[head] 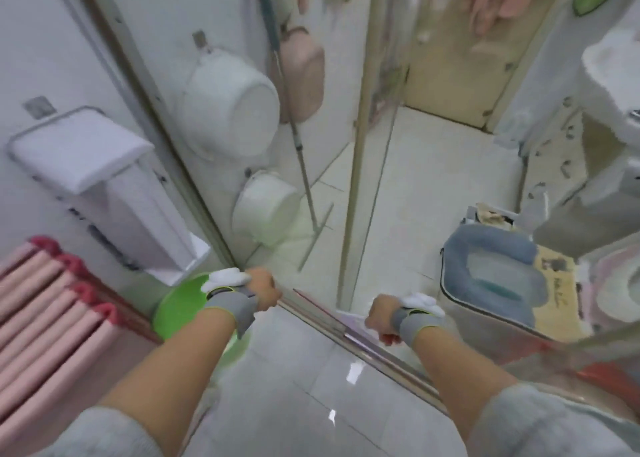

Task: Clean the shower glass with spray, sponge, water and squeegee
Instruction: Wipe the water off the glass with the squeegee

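Note:
The shower glass (433, 197) stands in front of me, its metal bottom rail (381, 352) running diagonally towards the lower right. My left hand (263, 290) is curled at the corner where the upright frame meets the rail; what it holds is hidden. My right hand (381, 319) is low against the glass beside the rail, fingers curled round a tool with a red part (391, 339) showing under them. A pinkish strip (332, 318) lies along the rail between my hands; blur hides whether it is a blade or a reflection. No spray bottle or sponge is in view.
A green basin (176, 313) sits on the floor by my left wrist, pink rolled items (41, 318) left of it. White buckets (232, 110) and a long-handled floor wiper (301, 158) lie beyond the glass. A toilet with a blue seat cover (491, 273) is at the right.

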A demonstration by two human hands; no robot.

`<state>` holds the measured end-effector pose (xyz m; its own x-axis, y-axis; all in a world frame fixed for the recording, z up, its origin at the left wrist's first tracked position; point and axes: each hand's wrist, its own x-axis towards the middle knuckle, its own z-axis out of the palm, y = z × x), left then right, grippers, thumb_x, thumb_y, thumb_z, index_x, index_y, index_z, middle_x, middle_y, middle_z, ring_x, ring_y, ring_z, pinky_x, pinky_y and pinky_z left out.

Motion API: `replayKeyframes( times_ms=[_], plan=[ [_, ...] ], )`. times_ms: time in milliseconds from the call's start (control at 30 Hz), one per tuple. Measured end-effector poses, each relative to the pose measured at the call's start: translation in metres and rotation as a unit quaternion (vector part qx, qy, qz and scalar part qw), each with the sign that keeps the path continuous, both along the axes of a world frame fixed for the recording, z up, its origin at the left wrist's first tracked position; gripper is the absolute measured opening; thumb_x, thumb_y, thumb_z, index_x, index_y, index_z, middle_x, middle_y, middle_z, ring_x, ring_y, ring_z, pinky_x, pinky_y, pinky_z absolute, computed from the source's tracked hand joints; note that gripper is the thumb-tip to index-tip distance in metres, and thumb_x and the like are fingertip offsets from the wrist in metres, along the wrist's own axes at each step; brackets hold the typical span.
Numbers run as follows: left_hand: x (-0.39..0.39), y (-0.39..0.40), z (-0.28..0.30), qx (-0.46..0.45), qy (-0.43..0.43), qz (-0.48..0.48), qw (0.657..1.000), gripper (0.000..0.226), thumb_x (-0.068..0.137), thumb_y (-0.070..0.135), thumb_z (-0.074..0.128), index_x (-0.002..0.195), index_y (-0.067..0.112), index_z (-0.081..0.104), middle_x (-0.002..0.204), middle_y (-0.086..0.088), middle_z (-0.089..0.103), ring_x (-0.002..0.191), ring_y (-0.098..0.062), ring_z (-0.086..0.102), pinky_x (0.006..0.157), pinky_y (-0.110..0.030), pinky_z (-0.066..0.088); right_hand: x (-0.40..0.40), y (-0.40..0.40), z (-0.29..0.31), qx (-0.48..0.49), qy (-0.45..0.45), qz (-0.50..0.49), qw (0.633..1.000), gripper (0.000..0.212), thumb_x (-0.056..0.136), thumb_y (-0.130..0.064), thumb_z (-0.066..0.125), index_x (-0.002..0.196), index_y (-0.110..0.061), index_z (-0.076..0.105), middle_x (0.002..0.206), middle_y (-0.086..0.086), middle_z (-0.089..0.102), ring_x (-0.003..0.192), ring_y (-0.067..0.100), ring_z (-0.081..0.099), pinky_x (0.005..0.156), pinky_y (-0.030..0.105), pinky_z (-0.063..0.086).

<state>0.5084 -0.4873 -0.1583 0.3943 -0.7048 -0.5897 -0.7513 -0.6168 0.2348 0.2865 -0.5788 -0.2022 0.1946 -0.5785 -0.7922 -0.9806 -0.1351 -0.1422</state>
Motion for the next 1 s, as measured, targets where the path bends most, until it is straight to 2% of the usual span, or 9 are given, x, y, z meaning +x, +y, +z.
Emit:
replayKeyframes(
  times_ms=[100,167,333,467,567,700,800,867,1000],
  plan=[
    [0.036,0.029,0.056,-0.016,-0.019,0.063,0.998,0.027,0.077,0.031,0.052,0.074,0.014,0.073,0.067,-0.004,0.068,0.075,-0.025,0.071,0.071,-0.033,0.059,0.043,-0.006,0.066,0.001,-0.02,0.066,0.998,0.027,0.081,-0.017,0.045,0.066,-0.005,0.063,0.067,0.009,0.072,0.049,0.023,0.059,0.066,0.033,0.057],
    [0.065,0.044,0.098,-0.04,-0.034,0.097,0.994,0.029,0.077,0.031,0.052,0.078,0.011,0.072,0.077,-0.009,0.071,0.078,-0.028,0.071,0.072,-0.035,0.06,0.082,-0.008,0.108,-0.013,-0.061,0.093,0.994,0.028,0.08,-0.015,0.044,0.074,-0.001,0.068,0.065,0.011,0.072,0.048,0.024,0.06,0.059,0.033,0.055],
    [0.12,0.053,0.168,-0.14,-0.074,0.152,0.976,0.023,0.084,0.018,0.052,0.065,0.014,0.062,0.079,-0.012,0.073,0.069,-0.025,0.067,0.071,-0.034,0.059,0.155,0.001,0.172,-0.03,-0.112,0.147,0.982,0.028,0.079,-0.014,0.043,0.083,0.001,0.066,0.062,0.014,0.07,0.054,0.027,0.068,0.064,0.043,0.06],
    [0.169,0.037,0.217,-0.188,-0.115,0.141,0.965,0.019,0.088,0.017,0.054,0.088,0.01,0.071,0.092,-0.015,0.071,0.095,-0.031,0.068,0.078,-0.032,0.053,0.201,0.009,0.222,-0.049,-0.122,0.145,0.981,0.026,0.086,-0.009,0.044,0.077,0.003,0.065,0.068,0.015,0.071,0.056,0.026,0.067,0.068,0.042,0.06],
    [0.228,0.016,0.257,-0.244,-0.162,0.127,0.948,0.023,0.092,0.02,0.054,0.106,0.01,0.069,0.113,-0.013,0.068,0.108,-0.03,0.061,0.089,-0.031,0.047,0.242,0.007,0.246,-0.059,-0.141,0.112,0.982,0.026,0.088,-0.004,0.041,0.086,0.006,0.064,0.063,0.013,0.068,0.052,0.023,0.065,0.069,0.041,0.06],
    [0.278,-0.02,0.285,-0.292,-0.153,0.119,0.936,0.03,0.093,0.024,0.052,0.119,0.008,0.059,0.121,-0.013,0.062,0.11,-0.032,0.058,0.094,-0.037,0.047,0.266,-0.008,0.258,-0.058,-0.147,0.066,0.985,0.027,0.086,-0.005,0.041,0.095,0.01,0.063,0.066,0.017,0.071,0.057,0.027,0.069,0.068,0.044,0.06],
    [0.331,-0.05,0.293,-0.323,-0.13,0.11,0.931,0.036,0.094,0.026,0.05,0.126,0.008,0.05,0.12,-0.014,0.059,0.107,-0.033,0.056,0.089,-0.038,0.047,0.312,-0.015,0.259,-0.079,-0.162,0.019,0.983,0.027,0.09,-0.003,0.04,0.101,0.012,0.059,0.065,0.019,0.067,0.048,0.025,0.065,0.06,0.04,0.06],
    [0.345,-0.064,0.293,-0.326,-0.115,0.116,0.931,0.043,0.096,0.027,0.049,0.133,0.007,0.043,0.124,-0.015,0.056,0.109,-0.033,0.055,0.087,-0.037,0.045,0.327,-0.016,0.26,-0.076,-0.165,0.01,0.983,0.025,0.089,-0.002,0.039,0.097,0.012,0.058,0.061,0.019,0.066,0.043,0.024,0.063,0.053,0.037,0.059],
    [0.37,-0.091,0.293,-0.345,-0.095,0.132,0.924,0.054,0.096,0.028,0.05,0.142,0.006,0.032,0.136,-0.016,0.049,0.118,-0.035,0.052,0.095,-0.041,0.045,0.358,-0.021,0.246,-0.079,-0.143,0.008,0.986,0.022,0.088,-0.003,0.039,0.078,0.007,0.055,0.065,0.021,0.068,0.055,0.031,0.069,0.063,0.046,0.06]
  ],
)
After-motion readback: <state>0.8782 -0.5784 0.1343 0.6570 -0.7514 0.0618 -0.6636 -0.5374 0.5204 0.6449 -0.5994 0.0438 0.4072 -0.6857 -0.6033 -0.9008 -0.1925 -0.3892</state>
